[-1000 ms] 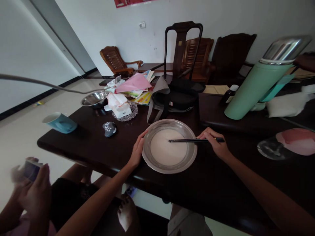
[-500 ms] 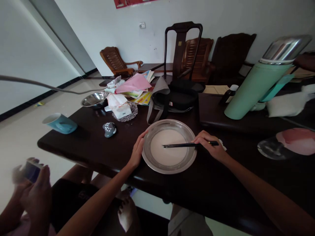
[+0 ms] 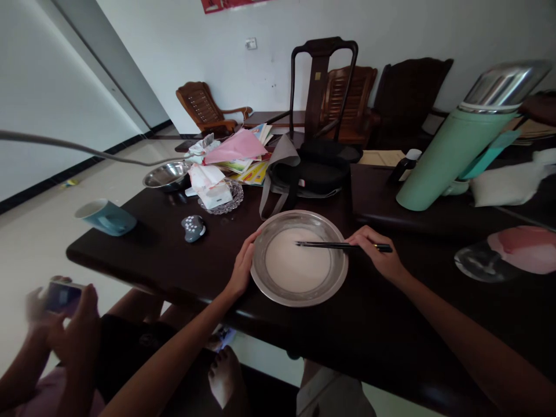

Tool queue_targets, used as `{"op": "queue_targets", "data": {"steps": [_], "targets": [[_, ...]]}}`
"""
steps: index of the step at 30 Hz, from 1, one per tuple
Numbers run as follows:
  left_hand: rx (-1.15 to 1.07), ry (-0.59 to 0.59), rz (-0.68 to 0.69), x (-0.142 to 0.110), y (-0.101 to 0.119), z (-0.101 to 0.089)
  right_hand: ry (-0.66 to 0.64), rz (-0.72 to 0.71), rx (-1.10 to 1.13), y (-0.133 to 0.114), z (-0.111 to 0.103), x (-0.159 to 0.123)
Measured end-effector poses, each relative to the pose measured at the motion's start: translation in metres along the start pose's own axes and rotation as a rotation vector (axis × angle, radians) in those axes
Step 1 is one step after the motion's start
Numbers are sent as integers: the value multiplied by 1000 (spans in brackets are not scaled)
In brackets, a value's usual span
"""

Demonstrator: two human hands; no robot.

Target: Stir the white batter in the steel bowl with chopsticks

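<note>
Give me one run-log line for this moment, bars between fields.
left hand: against metal bowl | right hand: holding black chopsticks, tips at pale liquid | nearby: blue mug, green flask

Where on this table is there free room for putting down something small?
Free: the table between the blue mug and spotted grey object, and between the right hand and pink object. Crowded: the table's far side, with tissues, papers and bag.

a pale wall (image 3: pixel 191 55) spans eleven to one o'clock in dim light. a brown wooden armchair (image 3: pixel 200 107) stands at eleven, a tall dark chair (image 3: pixel 318 92) just past twelve, and pale floor (image 3: pixel 26 243) stretches at nine.
</note>
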State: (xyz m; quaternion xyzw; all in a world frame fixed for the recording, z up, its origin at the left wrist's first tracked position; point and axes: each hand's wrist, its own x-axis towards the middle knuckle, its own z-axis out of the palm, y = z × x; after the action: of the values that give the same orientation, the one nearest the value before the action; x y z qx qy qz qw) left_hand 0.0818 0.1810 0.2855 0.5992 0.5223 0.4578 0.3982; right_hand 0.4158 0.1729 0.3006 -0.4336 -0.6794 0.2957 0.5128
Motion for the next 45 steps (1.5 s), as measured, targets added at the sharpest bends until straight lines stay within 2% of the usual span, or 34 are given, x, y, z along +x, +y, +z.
{"op": "queue_targets", "data": {"steps": [2,6,11,16,21,25,27,32,37,42,45], "targets": [[0,-3,-2,0,-1,0,-3,13,35,-1,0,0],[18,4,-6,0,0,0,-89,-25,5,-3,1,0],[-2,-3,6,0,3,1,-5,21,32,1,-1,0],[-11,4,1,0,1,2,-106,-33,11,0,0,0],[-5,-1,0,0,0,2,-4,-2,17,-3,-1,1],[-23,4,-8,0,-1,2,-100,-28,30,-1,0,0],[-24,7,-10,0,0,2,-106,-41,-6,0,1,0],[-37,-1,-15,-1,1,1,22,26,51,0,-2,0],[-60,-5,-4,0,0,1,-105,-15,32,-2,2,0],[-58,-8,-5,-1,2,2,4,7,29,-1,-1,1],[-59,-6,-12,-1,3,2,-59,-27,60,-1,-1,1]]}}
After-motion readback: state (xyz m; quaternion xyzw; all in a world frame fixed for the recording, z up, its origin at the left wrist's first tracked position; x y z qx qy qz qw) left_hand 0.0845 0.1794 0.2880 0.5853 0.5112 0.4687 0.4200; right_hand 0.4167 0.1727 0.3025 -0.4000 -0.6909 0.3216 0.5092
